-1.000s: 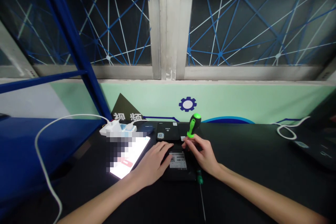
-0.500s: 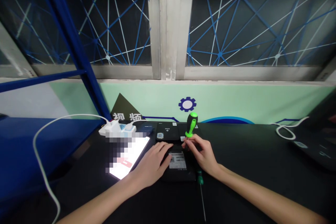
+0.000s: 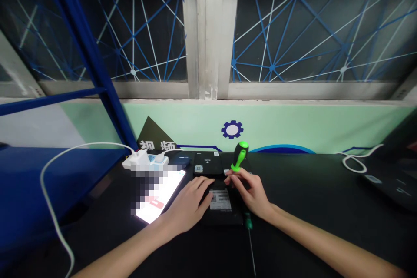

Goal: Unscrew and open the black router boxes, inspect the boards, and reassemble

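Observation:
A black, flat boxy device with a white printed label lies in front of me. My left hand rests over its left side, fingers stretched out on the surface. Above its far right part, my right hand pinches a screwdriver with a black and bright green handle. The screwdriver stands nearly upright, handle up and leaning slightly right; its tip is hidden by my fingers. A second screwdriver with a dark green handle lies on the table just right of the device, its shaft toward me.
Left of my hand lies a lit phone, partly blurred out. Behind it sit a white power strip and a white cable. More black devices lie beyond my hands. At far right are a white cord and a dark object.
The screwdriver handle in my right hand has tilted a little to the right. My left hand stays in the same place on the device.

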Available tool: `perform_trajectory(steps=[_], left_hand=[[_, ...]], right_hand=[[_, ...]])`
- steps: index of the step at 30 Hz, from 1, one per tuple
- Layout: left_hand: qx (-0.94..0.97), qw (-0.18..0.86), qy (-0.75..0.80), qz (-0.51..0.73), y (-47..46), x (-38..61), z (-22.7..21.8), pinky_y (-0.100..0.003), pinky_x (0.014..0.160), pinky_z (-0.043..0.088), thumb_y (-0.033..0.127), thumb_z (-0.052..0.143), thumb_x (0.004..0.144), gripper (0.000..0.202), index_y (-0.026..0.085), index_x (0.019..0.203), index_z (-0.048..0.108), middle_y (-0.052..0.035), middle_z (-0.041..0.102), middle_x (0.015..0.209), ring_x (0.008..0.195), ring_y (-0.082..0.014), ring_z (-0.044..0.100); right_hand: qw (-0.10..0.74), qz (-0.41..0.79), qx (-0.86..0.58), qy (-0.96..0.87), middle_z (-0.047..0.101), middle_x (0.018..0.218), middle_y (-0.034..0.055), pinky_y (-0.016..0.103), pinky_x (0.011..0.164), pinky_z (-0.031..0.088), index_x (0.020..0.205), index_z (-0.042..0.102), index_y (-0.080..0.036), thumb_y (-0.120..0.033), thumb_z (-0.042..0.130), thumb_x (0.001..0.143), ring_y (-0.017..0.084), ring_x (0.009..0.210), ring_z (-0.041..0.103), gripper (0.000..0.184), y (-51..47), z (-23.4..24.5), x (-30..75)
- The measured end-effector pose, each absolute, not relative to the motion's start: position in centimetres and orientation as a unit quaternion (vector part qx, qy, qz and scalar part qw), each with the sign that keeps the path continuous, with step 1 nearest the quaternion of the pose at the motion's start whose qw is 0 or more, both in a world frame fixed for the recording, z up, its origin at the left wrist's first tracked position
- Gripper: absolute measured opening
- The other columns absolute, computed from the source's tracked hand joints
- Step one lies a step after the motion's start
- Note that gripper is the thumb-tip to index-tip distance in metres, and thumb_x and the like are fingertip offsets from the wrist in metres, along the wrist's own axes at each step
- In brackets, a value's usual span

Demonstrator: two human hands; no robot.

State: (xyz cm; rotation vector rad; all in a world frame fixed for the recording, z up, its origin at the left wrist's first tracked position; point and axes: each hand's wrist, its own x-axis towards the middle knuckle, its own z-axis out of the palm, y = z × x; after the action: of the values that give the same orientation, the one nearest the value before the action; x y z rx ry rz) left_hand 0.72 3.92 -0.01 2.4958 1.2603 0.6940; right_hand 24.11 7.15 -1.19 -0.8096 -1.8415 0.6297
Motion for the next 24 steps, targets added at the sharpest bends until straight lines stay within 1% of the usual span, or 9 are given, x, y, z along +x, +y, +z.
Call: perform_trajectory(steps=[4, 6, 11, 14, 16, 20, 22, 24], left_hand=[[0.86, 0.132, 0.432, 0.237, 3.97, 0.74, 0.09, -0.043, 0.102, 0.048, 0.034, 0.037, 0.108, 0.037, 0.027, 0.143, 0.046, -0.0076, 0.057, 0.133, 0.122, -0.0256, 0.056], [0.86, 0.132, 0.432, 0.237, 3.95, 0.73, 0.15, -0.044, 0.102, 0.048, 0.035, 0.037, 0.108, 0.037, 0.027, 0.143, 0.046, -0.0079, 0.057, 0.134, 0.122, -0.0258, 0.056], [0.86, 0.129, 0.433, 0.237, 3.89, 0.71, 0.17, -0.044, 0.103, 0.048, 0.035, 0.037, 0.108, 0.037, 0.028, 0.144, 0.045, -0.0073, 0.058, 0.133, 0.122, -0.0255, 0.056], [0.861, 0.125, 0.433, 0.236, 3.88, 0.74, 0.19, -0.044, 0.101, 0.049, 0.035, 0.037, 0.108, 0.038, 0.027, 0.144, 0.045, -0.0081, 0.058, 0.132, 0.122, -0.0261, 0.056], [0.862, 0.125, 0.432, 0.234, 3.88, 0.75, 0.22, -0.044, 0.101, 0.049, 0.035, 0.037, 0.108, 0.038, 0.027, 0.144, 0.046, -0.0085, 0.058, 0.132, 0.121, -0.0262, 0.057], [0.862, 0.128, 0.433, 0.231, 3.89, 0.72, 0.16, -0.044, 0.103, 0.048, 0.034, 0.037, 0.108, 0.037, 0.027, 0.144, 0.045, -0.008, 0.057, 0.133, 0.123, -0.0257, 0.055], [0.862, 0.127, 0.434, 0.231, 3.89, 0.7, 0.1, -0.043, 0.103, 0.047, 0.034, 0.038, 0.108, 0.037, 0.027, 0.144, 0.045, -0.0075, 0.057, 0.134, 0.124, -0.0254, 0.054], [0.862, 0.124, 0.433, 0.232, 3.9, 0.69, 0.05, -0.043, 0.103, 0.047, 0.034, 0.038, 0.108, 0.037, 0.027, 0.144, 0.045, -0.0075, 0.058, 0.133, 0.123, -0.0254, 0.055]], right_hand=[[0.501, 0.26, -0.348, -0.749, 0.075, 0.081, 0.0039, 0.028, 0.072, 0.056, 0.098, 0.065, -0.021, -0.034, 0.058, 0.099, 0.019, 0.071, 0.071, 0.015, 7.31, -1.2, 23.87], [0.499, 0.26, -0.348, -0.749, 0.075, 0.081, 0.0041, 0.029, 0.072, 0.056, 0.096, 0.065, -0.021, -0.034, 0.058, 0.099, 0.019, 0.071, 0.071, 0.015, 7.36, -1.19, 23.83], [0.494, 0.267, -0.338, -0.755, 0.075, 0.086, 0.0052, 0.031, 0.078, 0.055, 0.105, 0.064, -0.021, -0.034, 0.052, 0.102, 0.02, 0.078, 0.072, 0.019, 7.24, -1.1, 23.98], [0.492, 0.268, -0.336, -0.757, 0.076, 0.087, 0.0057, 0.031, 0.078, 0.056, 0.106, 0.064, -0.021, -0.034, 0.05, 0.103, 0.02, 0.078, 0.072, 0.02, 7.11, -1.03, 24.02], [0.497, 0.267, -0.34, -0.753, 0.075, 0.085, 0.0052, 0.03, 0.076, 0.056, 0.102, 0.064, -0.021, -0.035, 0.052, 0.102, 0.019, 0.075, 0.072, 0.019, 7.12, -0.99, 23.95], [0.513, 0.268, -0.351, -0.736, 0.074, 0.077, 0.0041, 0.028, 0.068, 0.056, 0.086, 0.062, -0.021, -0.037, 0.06, 0.097, 0.019, 0.069, 0.07, 0.02, 7.28, -1.0, 23.74], [0.514, 0.269, -0.356, -0.732, 0.073, 0.076, 0.0039, 0.028, 0.065, 0.056, 0.085, 0.061, -0.022, -0.038, 0.062, 0.095, 0.019, 0.067, 0.069, 0.02, 7.33, -1.03, 23.71], [0.508, 0.271, -0.356, -0.736, 0.074, 0.078, 0.0044, 0.029, 0.067, 0.057, 0.089, 0.062, -0.021, -0.038, 0.061, 0.096, 0.019, 0.069, 0.071, 0.018, 7.29, -1.02, 23.76]])
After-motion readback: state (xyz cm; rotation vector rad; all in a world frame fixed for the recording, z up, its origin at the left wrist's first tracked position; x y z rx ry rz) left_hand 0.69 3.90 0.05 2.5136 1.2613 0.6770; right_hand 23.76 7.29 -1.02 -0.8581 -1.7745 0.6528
